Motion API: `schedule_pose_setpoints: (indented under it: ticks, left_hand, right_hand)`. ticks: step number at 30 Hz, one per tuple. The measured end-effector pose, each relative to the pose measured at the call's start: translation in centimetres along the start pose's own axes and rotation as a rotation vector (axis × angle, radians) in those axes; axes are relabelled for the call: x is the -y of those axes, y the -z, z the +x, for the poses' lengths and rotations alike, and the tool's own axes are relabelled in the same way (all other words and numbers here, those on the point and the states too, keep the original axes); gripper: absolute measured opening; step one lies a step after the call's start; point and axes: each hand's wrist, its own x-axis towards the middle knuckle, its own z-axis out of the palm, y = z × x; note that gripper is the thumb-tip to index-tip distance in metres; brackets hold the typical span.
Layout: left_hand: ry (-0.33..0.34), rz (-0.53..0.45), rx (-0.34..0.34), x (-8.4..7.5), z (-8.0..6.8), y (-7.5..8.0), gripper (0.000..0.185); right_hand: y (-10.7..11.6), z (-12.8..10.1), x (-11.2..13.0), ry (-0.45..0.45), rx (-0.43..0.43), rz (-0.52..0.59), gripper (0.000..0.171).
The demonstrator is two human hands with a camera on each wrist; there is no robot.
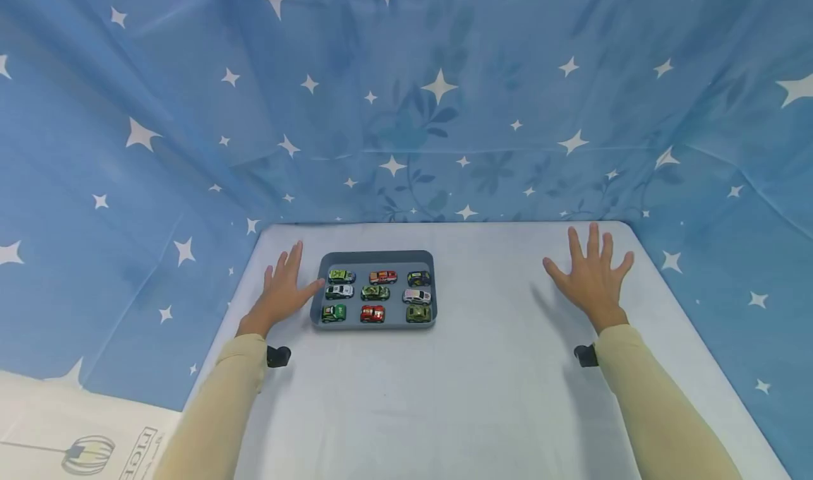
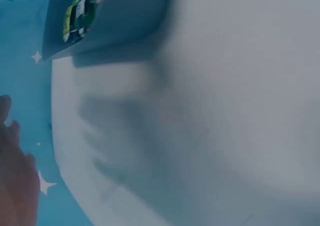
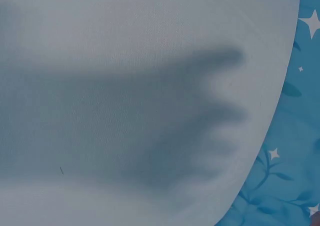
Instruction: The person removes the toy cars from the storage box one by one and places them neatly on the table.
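Note:
A grey-blue tray (image 1: 375,327) on the white table carries several small toy cars in rows. Among them are a red car (image 1: 372,313), a white car (image 1: 339,291) and a camouflage car (image 1: 375,293). My left hand (image 1: 282,293) hovers beside the tray's left edge, fingers spread, holding nothing; its thumb tip overlaps the rim in the head view, and I cannot tell if it touches. Over the table's right side my right hand (image 1: 592,277) is held with fingers spread wide and nothing in it. The left wrist view catches the tray's wall (image 2: 130,21) and part of my left hand (image 2: 17,181).
The white table (image 1: 483,381) has rounded far corners. Behind it and along both sides hangs a blue curtain (image 1: 406,127) with white stars. Pale printed cloth (image 1: 38,409) lies at the lower left. Each wrist wears a small black device, one by the left sleeve (image 1: 278,356).

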Motion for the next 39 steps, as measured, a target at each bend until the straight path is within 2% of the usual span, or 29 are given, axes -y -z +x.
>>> schedule_pose_setpoints:
  ticks: [6, 13, 19, 27, 33, 39]
  left_hand:
    - [0.066, -0.114, 0.062, 0.3, -1.4, -1.9, 0.113]
    - [0.043, -0.251, 0.039, 0.5, -2.6, -4.6, 0.121]
    - [0.051, -0.233, 0.039, 1.1, -3.2, -6.2, 0.116]
    - [0.046, -0.233, 0.017, 1.1, -3.4, -6.8, 0.108]
    - [0.071, -0.225, 0.027, 1.2, -3.7, -7.3, 0.109]
    - [0.076, -0.23, 0.024, 1.5, -4.1, -7.5, 0.109]
  right_hand:
    - [-0.2, 0.1, 0.1, -0.005, 0.007, 0.014, 0.095]
    - [-0.3, 0.1, 0.1, -0.003, 0.007, 0.049, 0.095]
    - [-0.5, 0.0, 0.5, -0.007, 0.029, 0.062, 0.097]
    - [-0.9, 0.1, 1.4, -0.013, 0.035, 0.105, 0.098]
    - [-1.7, 0.1, 2.3, -0.043, 0.076, 0.243, 0.1]
    - [-2.7, 0.4, 3.8, -0.058, 0.152, 0.437, 0.105]
